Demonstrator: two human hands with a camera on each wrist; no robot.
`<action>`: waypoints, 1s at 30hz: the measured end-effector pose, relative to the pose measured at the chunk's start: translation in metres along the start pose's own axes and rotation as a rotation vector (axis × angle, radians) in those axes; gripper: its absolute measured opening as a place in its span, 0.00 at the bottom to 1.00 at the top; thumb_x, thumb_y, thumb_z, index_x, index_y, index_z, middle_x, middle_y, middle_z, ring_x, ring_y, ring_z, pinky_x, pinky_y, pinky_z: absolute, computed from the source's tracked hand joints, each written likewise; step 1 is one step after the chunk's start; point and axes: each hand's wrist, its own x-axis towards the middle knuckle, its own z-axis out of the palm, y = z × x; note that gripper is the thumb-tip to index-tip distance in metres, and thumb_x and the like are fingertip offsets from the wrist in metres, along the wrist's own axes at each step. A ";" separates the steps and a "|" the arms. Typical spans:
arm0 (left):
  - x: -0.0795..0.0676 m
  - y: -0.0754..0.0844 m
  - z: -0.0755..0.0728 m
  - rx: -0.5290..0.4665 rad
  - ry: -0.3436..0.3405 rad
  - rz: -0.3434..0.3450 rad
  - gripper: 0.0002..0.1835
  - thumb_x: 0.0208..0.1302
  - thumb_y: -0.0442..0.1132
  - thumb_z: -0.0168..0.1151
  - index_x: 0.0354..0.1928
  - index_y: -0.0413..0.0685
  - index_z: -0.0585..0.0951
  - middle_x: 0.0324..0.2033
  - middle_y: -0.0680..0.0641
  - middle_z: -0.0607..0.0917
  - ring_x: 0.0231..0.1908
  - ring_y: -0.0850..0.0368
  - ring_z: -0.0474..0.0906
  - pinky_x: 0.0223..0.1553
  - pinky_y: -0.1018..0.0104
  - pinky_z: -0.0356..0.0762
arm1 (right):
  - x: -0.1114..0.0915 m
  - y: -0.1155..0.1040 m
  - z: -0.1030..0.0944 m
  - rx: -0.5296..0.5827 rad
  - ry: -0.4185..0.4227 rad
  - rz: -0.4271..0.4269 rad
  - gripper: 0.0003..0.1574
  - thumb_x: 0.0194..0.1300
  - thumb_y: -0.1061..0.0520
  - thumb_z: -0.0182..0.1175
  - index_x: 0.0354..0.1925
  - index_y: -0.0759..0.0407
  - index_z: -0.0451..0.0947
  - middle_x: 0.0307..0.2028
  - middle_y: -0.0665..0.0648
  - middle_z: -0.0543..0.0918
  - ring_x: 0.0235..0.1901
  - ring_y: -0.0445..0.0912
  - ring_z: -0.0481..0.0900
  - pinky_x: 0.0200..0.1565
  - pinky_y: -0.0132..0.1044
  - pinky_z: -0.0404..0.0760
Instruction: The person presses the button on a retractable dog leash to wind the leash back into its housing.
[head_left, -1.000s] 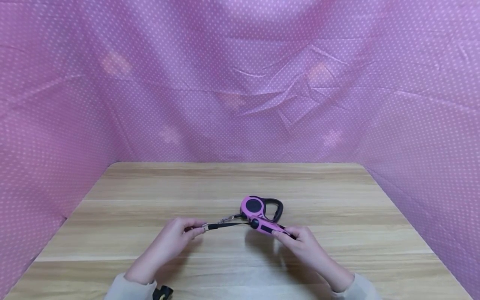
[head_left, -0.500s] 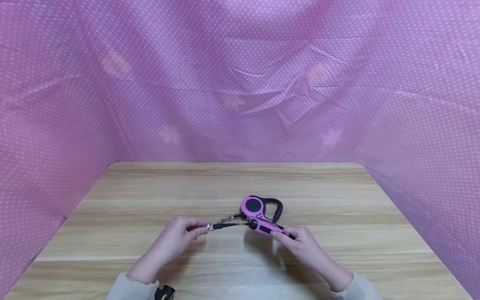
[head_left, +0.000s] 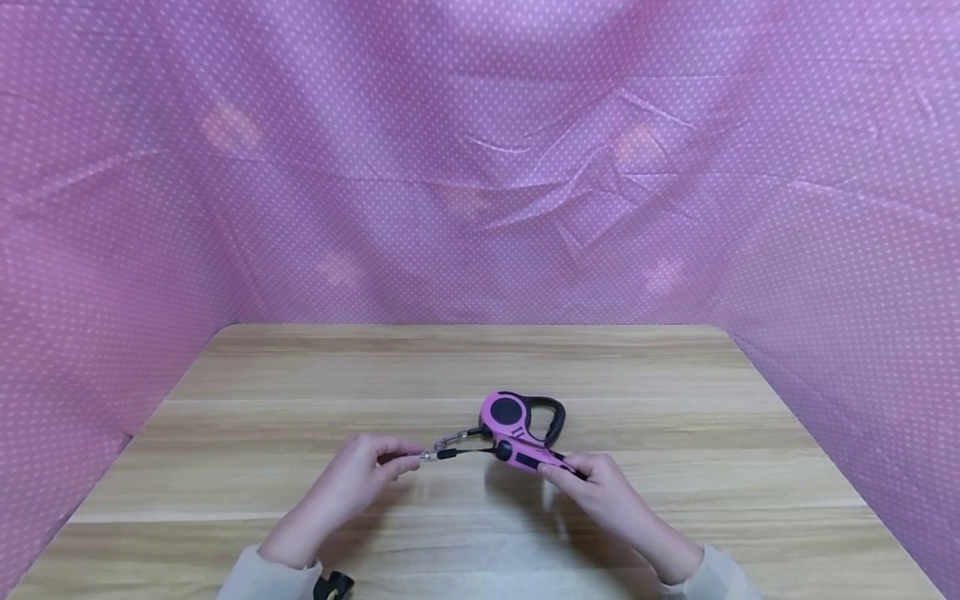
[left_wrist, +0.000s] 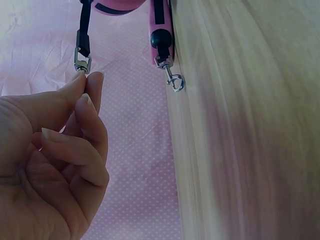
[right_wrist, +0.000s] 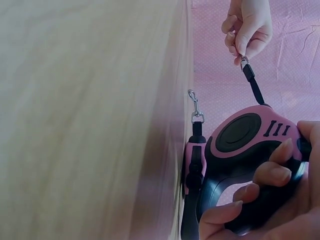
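Note:
My right hand [head_left: 600, 487] grips the black handle of a pink and black retractable dog leash [right_wrist: 240, 130], held above the table with fingers through its loop. A short black strap [left_wrist: 85, 25] runs from its casing towards my left hand [head_left: 360, 475]. There, thumb and forefinger pinch the metal clip [left_wrist: 81, 66] at the strap's end, hiding most of it. A second pink and black retractable leash [head_left: 506, 409] lies on the table just behind the held one. Its silver snap hook [left_wrist: 175, 81] hangs out to the left, near my left fingertips in the head view.
The wood-grain table [head_left: 337, 358] spreads out around both hands. Pink dotted cloth [head_left: 480, 167] hangs at the back and both sides. A small black object [head_left: 333, 586] with some yellow on it is beside my left sleeve at the bottom edge.
My left hand has shifted slightly right with the clip, and the visible strap between clip and casing is shorter. My right hand has moved a little left. The leash on the table stays put.

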 end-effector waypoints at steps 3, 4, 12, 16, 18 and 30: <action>0.001 0.000 0.001 -0.001 -0.007 0.013 0.07 0.63 0.37 0.65 0.42 0.48 0.88 0.35 0.50 0.90 0.32 0.59 0.82 0.33 0.73 0.78 | 0.001 0.001 0.000 -0.008 -0.004 0.005 0.24 0.67 0.51 0.63 0.20 0.67 0.76 0.21 0.48 0.73 0.21 0.34 0.66 0.24 0.29 0.69; 0.001 -0.001 0.001 -0.001 -0.012 0.023 0.07 0.63 0.37 0.65 0.41 0.48 0.88 0.35 0.51 0.90 0.32 0.60 0.81 0.33 0.73 0.78 | 0.001 0.001 0.000 -0.012 -0.006 0.008 0.24 0.67 0.51 0.63 0.20 0.67 0.76 0.21 0.49 0.73 0.21 0.35 0.66 0.24 0.29 0.69; 0.002 0.000 0.005 -0.002 -0.042 0.049 0.06 0.63 0.40 0.66 0.40 0.49 0.87 0.32 0.55 0.88 0.31 0.66 0.78 0.33 0.73 0.76 | 0.003 0.003 0.000 -0.054 -0.023 0.018 0.19 0.66 0.50 0.63 0.25 0.63 0.81 0.25 0.51 0.77 0.24 0.36 0.69 0.28 0.30 0.71; 0.004 0.001 0.007 -0.002 -0.056 0.037 0.06 0.63 0.40 0.65 0.39 0.50 0.87 0.31 0.56 0.87 0.30 0.66 0.76 0.31 0.73 0.75 | 0.003 0.002 -0.001 -0.062 -0.028 0.020 0.19 0.66 0.49 0.63 0.26 0.62 0.82 0.26 0.51 0.78 0.25 0.37 0.70 0.29 0.30 0.71; 0.005 0.002 0.008 0.004 -0.056 0.029 0.05 0.63 0.40 0.66 0.39 0.50 0.87 0.31 0.57 0.86 0.29 0.66 0.75 0.31 0.73 0.75 | 0.003 0.001 -0.001 -0.063 -0.033 0.023 0.19 0.66 0.49 0.63 0.26 0.62 0.82 0.26 0.51 0.78 0.25 0.37 0.70 0.28 0.30 0.71; 0.004 0.005 0.013 0.007 -0.074 0.020 0.05 0.62 0.42 0.67 0.39 0.53 0.87 0.29 0.58 0.84 0.29 0.63 0.74 0.30 0.72 0.74 | 0.003 -0.001 0.001 -0.086 -0.077 -0.039 0.19 0.66 0.48 0.63 0.25 0.60 0.82 0.25 0.49 0.75 0.24 0.36 0.68 0.28 0.30 0.70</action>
